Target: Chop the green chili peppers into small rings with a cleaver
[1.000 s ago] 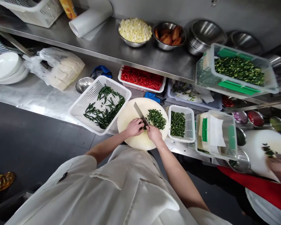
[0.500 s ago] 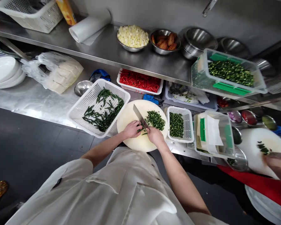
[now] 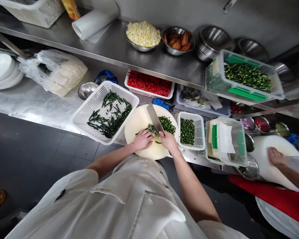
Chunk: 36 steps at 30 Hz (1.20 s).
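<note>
My right hand point(image 3: 168, 140) grips a broad-bladed kitchen knife point(image 3: 154, 119), its blade slanting up and left over the round cutting board point(image 3: 136, 119). Left of the blade, my left hand point(image 3: 143, 139) is closed over green chili peppers, mostly hidden beneath its fingers; a dark tip pokes out at its left. Chopped green chili point(image 3: 167, 124) lies heaped on the board, on both sides of the blade. One loose strip of chili rests between my hands. At the left stands a white basket point(image 3: 83, 114) of whole green chilies, and at the right a smaller basket point(image 3: 200, 132) of chopped ones.
A steel shelf point(image 3: 102, 54) overhangs the counter, carrying bowls and a clear tub point(image 3: 215, 78) of chopped greens. Beneath it sits a basket of red chilies point(image 3: 149, 83). Another clear box point(image 3: 235, 139) is at the right. Beyond it, a co-worker's hand point(image 3: 276, 156) is over another board.
The knife and my right hand have shifted slightly right, away from my left hand. More cut pieces show left of the blade. The co-worker's hand has moved up and left on the other board.
</note>
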Each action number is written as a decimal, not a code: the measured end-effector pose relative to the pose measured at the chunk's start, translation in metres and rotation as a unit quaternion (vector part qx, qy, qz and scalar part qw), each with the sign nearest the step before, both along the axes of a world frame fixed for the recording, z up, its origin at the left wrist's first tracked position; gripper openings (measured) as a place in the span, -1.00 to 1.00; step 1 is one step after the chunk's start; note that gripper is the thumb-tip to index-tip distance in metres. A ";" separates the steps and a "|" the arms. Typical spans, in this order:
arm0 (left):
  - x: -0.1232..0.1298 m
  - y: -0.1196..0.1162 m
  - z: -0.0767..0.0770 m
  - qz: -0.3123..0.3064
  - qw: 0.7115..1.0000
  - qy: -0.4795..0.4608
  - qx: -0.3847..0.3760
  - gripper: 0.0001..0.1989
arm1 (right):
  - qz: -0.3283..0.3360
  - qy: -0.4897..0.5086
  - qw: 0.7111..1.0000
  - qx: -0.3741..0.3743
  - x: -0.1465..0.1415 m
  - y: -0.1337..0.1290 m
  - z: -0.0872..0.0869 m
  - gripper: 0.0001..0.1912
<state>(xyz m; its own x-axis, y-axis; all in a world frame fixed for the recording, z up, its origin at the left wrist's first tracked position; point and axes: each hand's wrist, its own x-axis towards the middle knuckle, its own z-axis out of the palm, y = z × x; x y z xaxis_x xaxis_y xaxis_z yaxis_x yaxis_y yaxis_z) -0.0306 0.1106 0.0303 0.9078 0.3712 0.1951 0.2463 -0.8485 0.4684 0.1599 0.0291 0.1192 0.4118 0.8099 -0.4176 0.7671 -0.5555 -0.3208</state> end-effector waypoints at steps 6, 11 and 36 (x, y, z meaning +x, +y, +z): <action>0.027 -0.029 -0.011 0.003 1.000 0.016 0.024 -0.80 | -0.037 -0.009 0.999 -0.003 0.007 -0.003 0.004 -0.56; -0.003 -0.016 -0.013 0.094 0.995 0.003 0.026 -0.82 | -0.017 -0.001 0.999 -0.045 -0.003 -0.025 0.006 -0.57; -0.016 0.028 -0.016 -0.015 0.999 0.011 -0.042 -0.81 | 0.051 0.015 0.994 -0.094 -0.041 0.018 0.003 -0.60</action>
